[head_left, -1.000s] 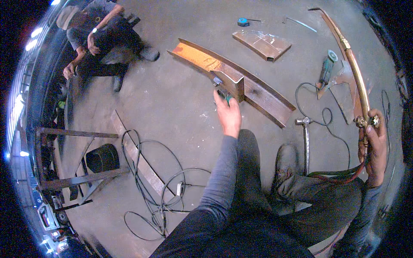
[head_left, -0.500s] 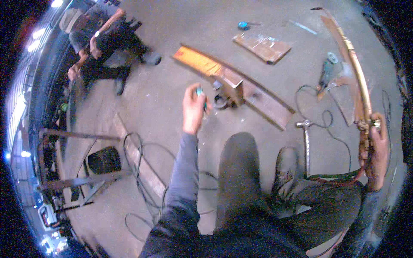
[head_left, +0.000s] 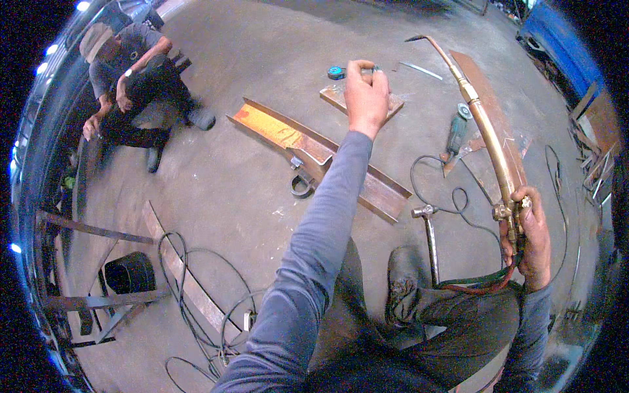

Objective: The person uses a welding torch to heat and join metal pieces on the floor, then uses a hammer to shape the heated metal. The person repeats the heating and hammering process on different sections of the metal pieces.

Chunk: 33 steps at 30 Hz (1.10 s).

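Note:
My right hand (head_left: 535,242) is closed around the handle and valves of a brass gas torch (head_left: 486,128), whose bent nozzle points up and away. Red and green hoses (head_left: 475,282) run from its lower end. Held out ahead, my left hand (head_left: 367,101) pinches a small lighter-like thing (head_left: 375,69), mostly hidden by the fingers. Below that hand lies a flat metal plate (head_left: 336,98), with a blue tape measure (head_left: 336,73) beyond it. A rusty steel channel (head_left: 262,124), partly orange, passes under my left forearm. A metal ring (head_left: 301,187) sits beside it.
A person (head_left: 134,72) squats at the far left. A steel frame (head_left: 98,301) and looped black cable (head_left: 183,295) are at the left. A hammer (head_left: 430,239) and an angle grinder (head_left: 457,134) lie toward the right, with scrap metal (head_left: 599,137) farther out.
My left hand has reached forward and right, from beside the channel to above the flat plate. The torch remains in my right hand, and the whole view has shifted.

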{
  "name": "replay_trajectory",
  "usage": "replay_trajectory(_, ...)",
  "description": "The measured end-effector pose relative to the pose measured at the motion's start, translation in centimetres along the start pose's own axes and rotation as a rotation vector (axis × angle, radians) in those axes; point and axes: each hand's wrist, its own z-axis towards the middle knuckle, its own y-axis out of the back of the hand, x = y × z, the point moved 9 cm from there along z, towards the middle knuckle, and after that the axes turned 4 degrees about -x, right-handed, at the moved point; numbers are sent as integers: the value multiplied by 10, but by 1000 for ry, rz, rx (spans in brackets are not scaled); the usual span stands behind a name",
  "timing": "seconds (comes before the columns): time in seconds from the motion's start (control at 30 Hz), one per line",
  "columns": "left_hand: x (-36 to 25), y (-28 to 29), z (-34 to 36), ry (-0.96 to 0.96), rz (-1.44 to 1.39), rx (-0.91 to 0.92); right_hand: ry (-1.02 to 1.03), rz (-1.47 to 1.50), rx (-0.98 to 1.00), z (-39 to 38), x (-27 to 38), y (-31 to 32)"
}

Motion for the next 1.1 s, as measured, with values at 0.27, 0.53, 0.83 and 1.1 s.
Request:
replay_trajectory(0.27, 21, -49, 63, -129, 56, -72, -24, 22, 1, 1, 1, -5)
replay_trajectory(0.53, 62, -41, -53, 36, -351, -84, 9, -15, -74, -3, -9, 4)
replay_trajectory(0.83, -15, -109, -228, 365, -456, 595, 15, -184, -278, 0, -11, 30)
replay_trajectory(1.1, -71, -122, -223, -177, -204, 643, 66, -141, -345, -1, -5, 22)
